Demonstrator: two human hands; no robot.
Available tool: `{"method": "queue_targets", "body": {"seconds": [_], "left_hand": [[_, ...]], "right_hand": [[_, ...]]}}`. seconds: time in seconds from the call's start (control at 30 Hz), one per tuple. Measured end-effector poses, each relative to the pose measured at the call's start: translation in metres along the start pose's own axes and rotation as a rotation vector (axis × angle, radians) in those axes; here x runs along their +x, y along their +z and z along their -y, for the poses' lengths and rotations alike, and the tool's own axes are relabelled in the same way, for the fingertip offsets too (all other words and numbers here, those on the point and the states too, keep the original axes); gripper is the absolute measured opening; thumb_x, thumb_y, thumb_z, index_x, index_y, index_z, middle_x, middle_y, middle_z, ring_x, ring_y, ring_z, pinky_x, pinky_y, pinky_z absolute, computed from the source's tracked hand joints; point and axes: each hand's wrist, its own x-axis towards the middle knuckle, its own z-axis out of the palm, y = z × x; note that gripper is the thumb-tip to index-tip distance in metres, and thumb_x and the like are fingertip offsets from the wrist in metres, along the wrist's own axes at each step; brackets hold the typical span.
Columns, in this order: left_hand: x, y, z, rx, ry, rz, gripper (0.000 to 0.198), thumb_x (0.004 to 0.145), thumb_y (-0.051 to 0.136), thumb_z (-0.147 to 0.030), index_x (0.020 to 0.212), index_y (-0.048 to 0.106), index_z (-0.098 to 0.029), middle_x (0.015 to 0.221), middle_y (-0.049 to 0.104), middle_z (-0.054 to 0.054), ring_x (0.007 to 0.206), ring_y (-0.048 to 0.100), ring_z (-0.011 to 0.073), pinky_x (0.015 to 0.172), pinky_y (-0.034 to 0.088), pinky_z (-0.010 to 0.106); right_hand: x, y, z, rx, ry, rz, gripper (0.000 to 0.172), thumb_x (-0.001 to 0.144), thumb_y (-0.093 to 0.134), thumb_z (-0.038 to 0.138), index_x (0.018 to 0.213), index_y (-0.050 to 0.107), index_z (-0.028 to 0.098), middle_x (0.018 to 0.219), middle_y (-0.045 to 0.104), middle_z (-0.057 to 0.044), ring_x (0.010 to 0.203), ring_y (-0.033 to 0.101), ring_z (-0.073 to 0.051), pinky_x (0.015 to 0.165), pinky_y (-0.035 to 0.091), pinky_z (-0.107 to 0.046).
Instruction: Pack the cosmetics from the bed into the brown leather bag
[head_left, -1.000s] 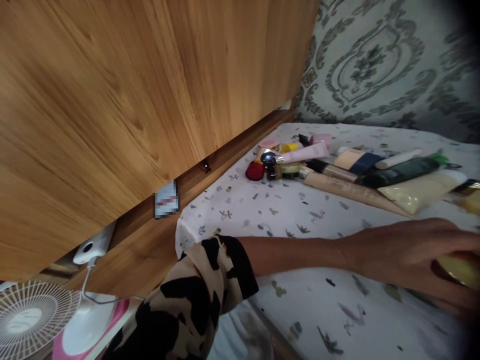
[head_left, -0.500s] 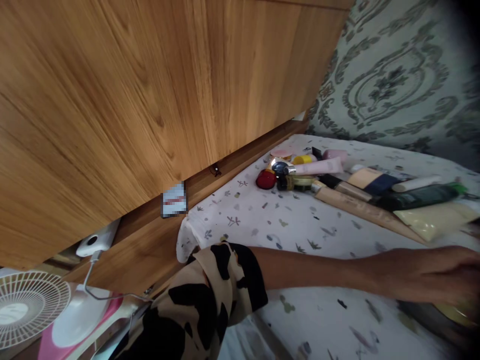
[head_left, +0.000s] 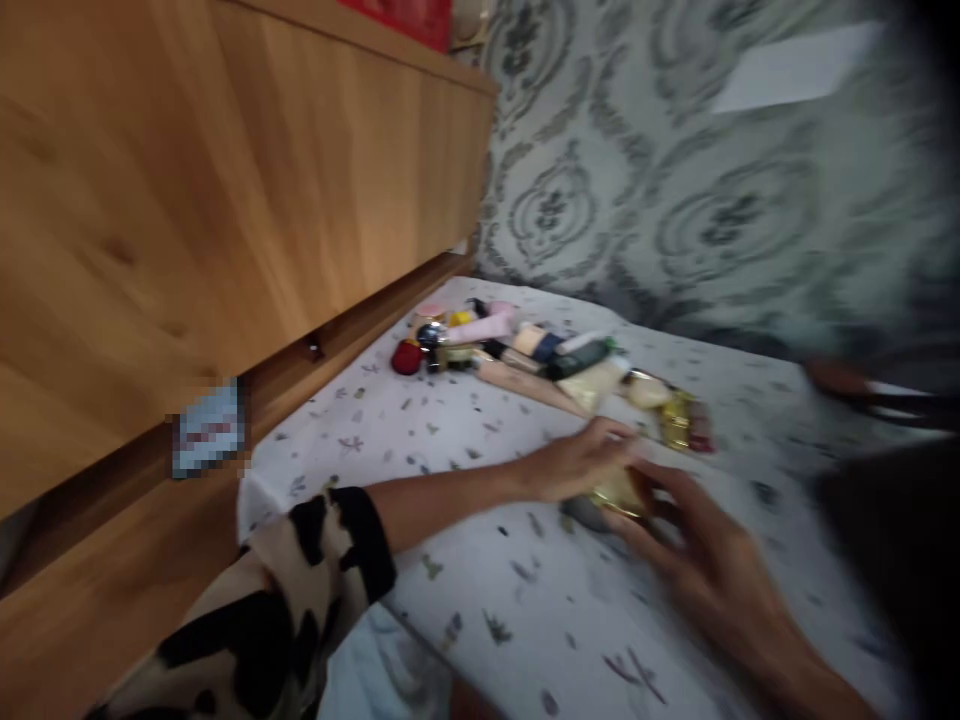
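My left hand (head_left: 577, 462) reaches across the patterned bedsheet (head_left: 480, 570) and closes round a small gold-lidded jar (head_left: 619, 492). Coming in from the lower right, my right hand (head_left: 694, 545) touches the same jar with its fingers spread. The jar rests low over the sheet, partly hidden by both hands. The picture is smeared by motion. My left sleeve (head_left: 300, 590) is cream with black patches.
A row of cosmetic tubes and jars (head_left: 525, 355) lies on the sheet behind the hands, with a red round case (head_left: 406, 357) at its left end. A wooden headboard (head_left: 225, 200) rises on the left. Patterned wallpaper (head_left: 675, 180) covers the wall behind.
The view has swung right and pulled back; the fan and lamp are out of sight. My right hand has come into view and met the left hand at the gold jar.
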Motion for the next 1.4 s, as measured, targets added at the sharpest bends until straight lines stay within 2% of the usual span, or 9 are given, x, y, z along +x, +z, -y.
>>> {"method": "queue_targets", "body": {"seconds": [0.2,0.3,0.5,0.7,0.97,1.07,1.17,1.3,1.4], "left_hand": [[-0.006,0.0,-0.002,-0.111,0.073,-0.046,0.056,0.092,0.055,-0.066,0.125,0.052,-0.021,0.114,0.064,0.007,0.111,0.06,0.023,0.102,0.049,0.039],[-0.005,0.002,-0.003,-0.281,-0.032,-0.003,0.061,0.083,0.067,-0.066,0.124,0.054,-0.023,0.125,0.062,0.008,0.113,0.061,0.0256,0.088,0.057,0.037],[-0.01,0.005,-0.002,-0.47,-0.106,0.072,0.069,0.078,0.079,-0.055,0.136,0.054,-0.028,0.119,0.07,0.008,0.092,0.071,0.0224,0.074,0.061,0.033],[-0.004,0.008,-0.023,-0.451,-0.072,-0.013,0.075,0.067,0.088,-0.054,0.131,0.06,-0.024,0.098,0.074,0.005,0.079,0.072,0.0203,0.067,0.061,0.03],[0.031,0.04,-0.088,-0.251,0.174,0.055,0.056,0.085,0.066,-0.064,0.121,0.061,-0.022,0.104,0.07,0.007,0.091,0.07,0.0238,0.063,0.059,0.029],[0.053,0.058,-0.113,0.105,0.306,0.119,0.046,0.094,0.056,-0.052,0.127,0.057,-0.02,0.105,0.069,0.009,0.101,0.068,0.0252,0.07,0.057,0.029],[0.082,0.075,-0.135,0.577,0.511,0.184,0.047,0.096,0.052,-0.032,0.141,0.049,-0.02,0.132,0.06,0.013,0.12,0.06,0.0282,0.09,0.055,0.036],[0.128,0.096,-0.146,0.917,0.633,0.296,0.071,0.085,0.043,-0.005,0.153,0.035,-0.022,0.153,0.042,0.013,0.138,0.044,0.0307,0.109,0.044,0.044],[0.156,0.111,-0.145,1.014,0.703,0.438,0.078,0.074,0.045,0.002,0.149,0.041,-0.021,0.158,0.037,0.012,0.144,0.037,0.0298,0.114,0.039,0.044]], "right_hand": [[0.0,0.005,0.008,0.375,0.185,-0.057,0.057,0.083,0.067,0.066,0.12,0.055,0.025,0.118,0.067,-0.01,0.108,0.064,-0.027,0.094,0.056,-0.045],[0.0,0.005,0.002,0.409,0.163,-0.144,0.056,0.085,0.065,0.066,0.12,0.052,0.023,0.114,0.065,-0.009,0.108,0.063,-0.025,0.094,0.055,-0.042],[-0.003,-0.006,0.005,0.047,-0.051,-0.186,0.054,0.086,0.073,0.049,0.128,0.05,0.024,0.12,0.06,-0.011,0.111,0.059,-0.027,0.096,0.052,-0.045],[0.002,-0.029,0.021,-0.129,-0.153,-0.223,0.049,0.089,0.072,0.044,0.127,0.05,0.023,0.12,0.06,-0.012,0.115,0.056,-0.029,0.095,0.052,-0.046],[-0.017,-0.118,0.068,0.006,-0.169,-0.495,0.053,0.085,0.073,0.057,0.12,0.053,0.022,0.113,0.063,-0.009,0.099,0.061,-0.024,0.087,0.053,-0.039],[-0.027,-0.163,0.069,0.073,-0.082,-0.637,0.056,0.08,0.075,0.062,0.113,0.055,0.021,0.107,0.064,-0.006,0.096,0.062,-0.021,0.085,0.053,-0.035],[-0.041,-0.206,0.058,0.043,0.034,-0.729,0.059,0.073,0.078,0.066,0.104,0.058,0.021,0.098,0.064,-0.005,0.091,0.062,-0.021,0.081,0.054,-0.036],[-0.059,-0.25,0.045,0.037,0.305,-0.676,0.058,0.061,0.087,0.062,0.091,0.064,0.018,0.081,0.064,-0.004,0.075,0.062,-0.019,0.062,0.054,-0.031],[-0.062,-0.268,0.046,0.055,0.505,-0.525,0.049,0.061,0.09,0.058,0.076,0.067,0.017,0.073,0.063,-0.004,0.068,0.059,-0.017,0.054,0.052,-0.026]]}}
